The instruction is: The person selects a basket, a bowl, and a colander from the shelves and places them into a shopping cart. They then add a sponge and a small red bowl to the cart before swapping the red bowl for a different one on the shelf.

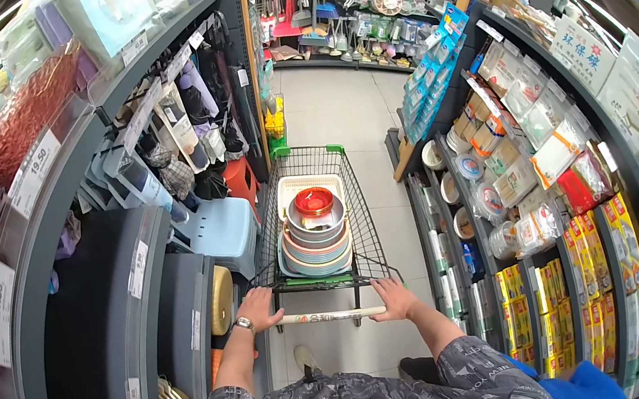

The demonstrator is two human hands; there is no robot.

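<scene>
A shopping cart (369,225) stands directly in front of me. My left hand (259,308), with a wristwatch (245,323), is on the left end of its pale handle (329,315). At the right end sits my right hand (393,299), thumb along the bar; both hands' fingertips are partly hidden. Inside the cart, a stack of basins (318,259) carries a grey metal bowl (316,231) and a red translucent bowl (314,201). Behind them is a cream plastic basket (285,190).
Shelves line both sides of the aisle. Close to the cart's left stand a light blue plastic stool (216,227) and a red stool (240,181). Packaged disposable goods (545,157) fill the right shelf. Tiled floor (330,107) leads to a rack of brushes and utensils (381,4).
</scene>
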